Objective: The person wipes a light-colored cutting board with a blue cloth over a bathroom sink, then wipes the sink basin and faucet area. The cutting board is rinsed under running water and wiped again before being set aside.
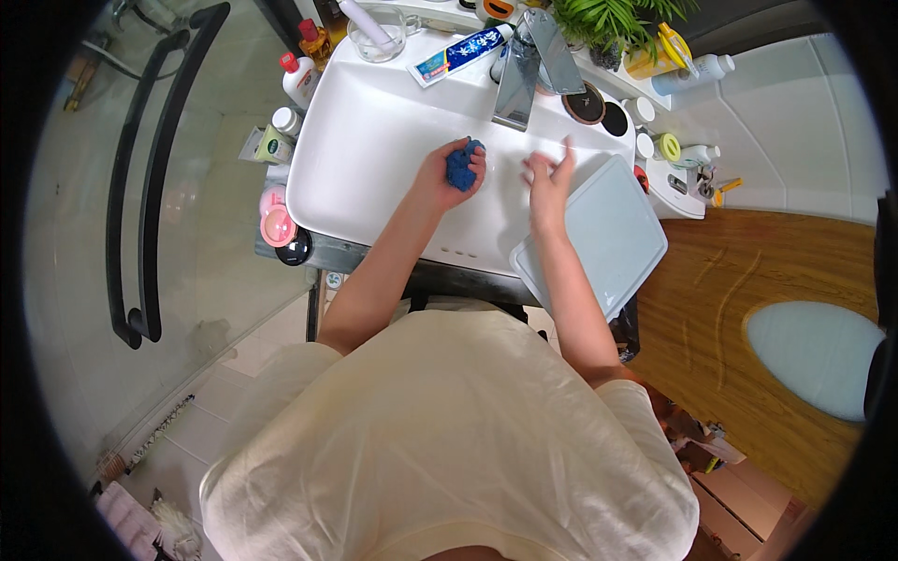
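Observation:
Over the white washbasin [379, 133], my left hand [449, 175] is closed around a crumpled blue cloth [463, 167], which bulges out between palm and fingers. My right hand [551, 175] hovers over the basin's right part with its fingers spread and slightly blurred; nothing is in it. Under my right forearm, a pale blue-grey rectangular plastic lid or tray [610, 224] lies slanted across the basin's right front rim. A chrome tap [519, 77] stands at the basin's back, beyond both hands.
A toothpaste tube [459, 55] and a glass cup [376, 38] rest on the back ledge. Bottles, such as a white one with a red cap [300, 78], line the left side. A potted plant [610, 28] stands behind. A glass door with a black handle [151, 175] is at left, a wooden door [708, 294] at right.

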### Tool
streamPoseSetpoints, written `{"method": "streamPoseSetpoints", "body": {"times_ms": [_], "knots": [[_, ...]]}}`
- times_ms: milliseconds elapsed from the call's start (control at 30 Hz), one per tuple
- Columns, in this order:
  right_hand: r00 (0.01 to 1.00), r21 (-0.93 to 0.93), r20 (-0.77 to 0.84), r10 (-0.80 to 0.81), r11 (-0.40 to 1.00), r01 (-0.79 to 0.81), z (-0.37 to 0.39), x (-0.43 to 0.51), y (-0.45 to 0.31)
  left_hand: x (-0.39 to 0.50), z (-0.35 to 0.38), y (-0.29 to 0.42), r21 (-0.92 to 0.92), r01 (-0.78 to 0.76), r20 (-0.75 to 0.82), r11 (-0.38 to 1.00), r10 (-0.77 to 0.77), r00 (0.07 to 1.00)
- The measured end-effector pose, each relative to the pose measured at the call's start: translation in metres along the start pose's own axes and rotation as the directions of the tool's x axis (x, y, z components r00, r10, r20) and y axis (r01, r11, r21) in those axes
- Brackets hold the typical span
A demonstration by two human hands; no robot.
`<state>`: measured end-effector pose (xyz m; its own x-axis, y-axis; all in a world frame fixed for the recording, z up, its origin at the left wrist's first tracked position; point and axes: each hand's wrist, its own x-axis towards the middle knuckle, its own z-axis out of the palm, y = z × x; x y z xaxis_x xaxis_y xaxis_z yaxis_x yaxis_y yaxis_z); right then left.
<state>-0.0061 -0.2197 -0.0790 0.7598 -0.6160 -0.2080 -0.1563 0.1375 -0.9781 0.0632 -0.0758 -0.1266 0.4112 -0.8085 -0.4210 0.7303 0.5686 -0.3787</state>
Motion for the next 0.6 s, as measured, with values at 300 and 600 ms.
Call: {"method": "streamPoseSetpoints", "body": {"times_ms": [300, 600], "knots": [[0.598, 0.465, 0.727, 0.337, 0.4, -0.79, 0.036, 0.003, 0.057, -0.038, 0.005, -0.035, -0.22, 0.295, 0.212, 0.93, -0.25, 0.945], [0.669, 0.158, 0.671, 0.318, 0.821, -0.548, 0.068, 0.04, 0.057, -0.051, -0.007, 0.0, 0.772, 0.163, -0.213, 0.615, 0.009, 0.977]]}}
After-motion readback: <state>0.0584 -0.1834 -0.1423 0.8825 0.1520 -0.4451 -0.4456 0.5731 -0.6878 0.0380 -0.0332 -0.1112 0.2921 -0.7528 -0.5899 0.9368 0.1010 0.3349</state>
